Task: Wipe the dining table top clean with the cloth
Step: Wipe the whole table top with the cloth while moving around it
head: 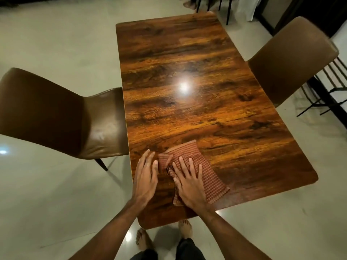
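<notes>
We pressed our right hand point(189, 182) flat on the cloth point(208, 175), fingers point(183, 164) straight and spread, at the table's point(187, 72) near end. Our left hand point(145, 177) lay flat just beside it. Most of the top lay ahead, beyond the fingers.

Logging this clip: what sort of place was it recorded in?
Most likely a home dining area: a glossy wooden dining table, a padded brown left chair and right chair beside it, and a polished pale floor where the person stands barefoot.
</notes>
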Demonstrator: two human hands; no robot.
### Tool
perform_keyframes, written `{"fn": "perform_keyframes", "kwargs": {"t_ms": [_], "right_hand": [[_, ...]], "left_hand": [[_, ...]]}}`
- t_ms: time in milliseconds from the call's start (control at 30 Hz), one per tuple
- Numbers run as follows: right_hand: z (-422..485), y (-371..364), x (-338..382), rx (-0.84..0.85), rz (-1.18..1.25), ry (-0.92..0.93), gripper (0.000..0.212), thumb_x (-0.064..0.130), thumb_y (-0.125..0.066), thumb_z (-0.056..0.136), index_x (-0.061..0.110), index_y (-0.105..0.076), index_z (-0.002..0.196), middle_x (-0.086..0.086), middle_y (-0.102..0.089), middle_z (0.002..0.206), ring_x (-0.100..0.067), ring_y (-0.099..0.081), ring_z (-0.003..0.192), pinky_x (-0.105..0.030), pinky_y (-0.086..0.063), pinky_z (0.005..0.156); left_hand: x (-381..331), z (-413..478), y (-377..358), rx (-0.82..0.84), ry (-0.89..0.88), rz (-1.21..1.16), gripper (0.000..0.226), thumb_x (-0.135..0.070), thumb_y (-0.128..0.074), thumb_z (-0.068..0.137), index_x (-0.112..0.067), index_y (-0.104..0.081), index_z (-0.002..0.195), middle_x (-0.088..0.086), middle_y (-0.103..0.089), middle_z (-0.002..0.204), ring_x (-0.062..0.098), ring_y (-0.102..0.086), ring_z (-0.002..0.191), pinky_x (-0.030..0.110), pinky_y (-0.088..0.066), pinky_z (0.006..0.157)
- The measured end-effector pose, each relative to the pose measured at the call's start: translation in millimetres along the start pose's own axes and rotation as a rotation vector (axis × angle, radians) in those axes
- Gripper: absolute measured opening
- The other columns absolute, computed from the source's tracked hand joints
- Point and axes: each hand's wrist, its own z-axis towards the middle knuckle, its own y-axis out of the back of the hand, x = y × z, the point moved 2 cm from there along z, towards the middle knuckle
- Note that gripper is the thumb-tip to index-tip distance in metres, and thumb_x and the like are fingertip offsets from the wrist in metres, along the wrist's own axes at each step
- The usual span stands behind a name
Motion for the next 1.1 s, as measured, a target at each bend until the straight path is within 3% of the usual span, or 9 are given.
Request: {"fn": "perform_keyframes", "kwargs": {"t_ms": [100, 200, 400, 567, 667, 767, 867, 967, 1100], "right_hand": [[41.6, 6.3, -15.1, -0.021, 0.018, -0.110, 0.058, 0.050, -0.017, 0.108, 0.040, -0.005, 0.164, 0.006, 0.009, 0.173, -0.029, 0.001, 0.160, -0.064, 0.001, 0.124], [79.0, 16.4, 0.1, -0.031, 0.075, -0.285, 0.058, 0.047, -0.021, 0.110, 0.037, -0.006, 0.164, 0.000, 0.004, 0.174, -0.037, 0.003, 0.159, -0.069, 0.004, 0.122], [142.7, -0.6, 88.3, -0.006, 0.030, -0.035, 0.057, 0.050, -0.016, 0.109, 0.045, 0.004, 0.162, 0.009, 0.014, 0.173, -0.029, 0.009, 0.159, -0.067, 0.002, 0.123], [233.7, 29.5, 109.0, -0.086, 0.084, -0.552, 0.058, 0.048, -0.021, 0.110, 0.039, -0.003, 0.164, 0.000, 0.004, 0.174, -0.037, 0.006, 0.159, -0.070, 0.001, 0.121], [261.2, 19.5, 175.6, -0.066, 0.050, -0.442, 0.062, 0.050, -0.020, 0.109, 0.036, 0.007, 0.163, -0.004, 0.009, 0.173, -0.040, 0.006, 0.158, -0.070, 0.005, 0.121], [270.4, 16.6, 175.0, -0.024, -0.041, -0.276, 0.061, 0.051, -0.017, 0.109, 0.040, 0.016, 0.160, 0.002, 0.019, 0.171, -0.032, 0.010, 0.159, -0.065, 0.003, 0.124], [280.7, 34.3, 136.6, -0.057, 0.031, -0.478, 0.057, 0.048, -0.017, 0.110, 0.042, 0.004, 0.162, 0.006, 0.009, 0.173, -0.026, 0.007, 0.160, -0.062, 0.000, 0.125], [306.4, 42.2, 144.9, -0.115, 0.128, -0.673, 0.058, 0.047, -0.019, 0.109, 0.037, -0.003, 0.164, 0.000, 0.002, 0.174, -0.034, 0.006, 0.159, -0.069, -0.001, 0.122], [368.9, 43.2, 193.5, -0.071, 0.101, -0.504, 0.062, 0.050, -0.006, 0.105, 0.035, -0.010, 0.165, -0.004, -0.005, 0.174, -0.040, -0.009, 0.158, -0.071, -0.004, 0.121]], "left_hand": [[10.7, 23.4, 13.6, -0.009, 0.001, 0.003, 0.051, -0.046, -0.031, 0.107, -0.026, -0.041, 0.152, -0.010, -0.027, 0.164, 0.009, -0.027, 0.149, 0.047, -0.031, 0.121], [27.0, 48.9, 30.5, -0.016, 0.014, -0.014, 0.052, -0.049, -0.030, 0.106, -0.027, -0.041, 0.152, -0.011, -0.027, 0.163, 0.008, -0.027, 0.149, 0.043, -0.032, 0.121], [71.5, 114.4, 67.9, 0.056, -0.057, -0.054, 0.049, -0.044, -0.030, 0.107, -0.026, -0.038, 0.152, -0.008, -0.029, 0.162, 0.008, -0.027, 0.149, 0.044, -0.029, 0.122], [104.1, 181.8, 111.2, 0.086, -0.102, -0.095, 0.050, -0.045, -0.030, 0.107, -0.026, -0.042, 0.151, -0.009, -0.030, 0.162, 0.003, -0.025, 0.148, 0.043, -0.029, 0.123], [109.3, 217.8, 138.3, 0.112, -0.153, -0.088, 0.047, -0.040, -0.034, 0.107, -0.023, -0.044, 0.150, -0.006, -0.032, 0.162, 0.005, -0.027, 0.148, 0.044, -0.030, 0.122], [107.0, 248.0, 164.2, 0.125, -0.188, -0.085, 0.046, -0.036, -0.036, 0.107, -0.021, -0.045, 0.150, -0.005, -0.033, 0.161, 0.010, -0.029, 0.149, 0.046, -0.030, 0.121], [104.8, 278.9, 187.8, 0.148, -0.244, -0.055, 0.046, -0.036, -0.036, 0.107, -0.020, -0.045, 0.149, -0.004, -0.032, 0.162, 0.011, -0.027, 0.150, 0.046, -0.027, 0.123], [102.0, 313.0, 202.8, 0.164, -0.269, -0.034, 0.047, -0.036, -0.036, 0.106, -0.018, -0.047, 0.148, -0.002, -0.033, 0.162, 0.014, -0.027, 0.151, 0.047, -0.025, 0.123], [104.2, 357.5, 213.2, 0.157, -0.278, 0.055, 0.050, -0.041, -0.034, 0.105, -0.021, -0.045, 0.149, -0.003, -0.032, 0.162, 0.014, -0.027, 0.151, 0.044, -0.022, 0.125]]}}
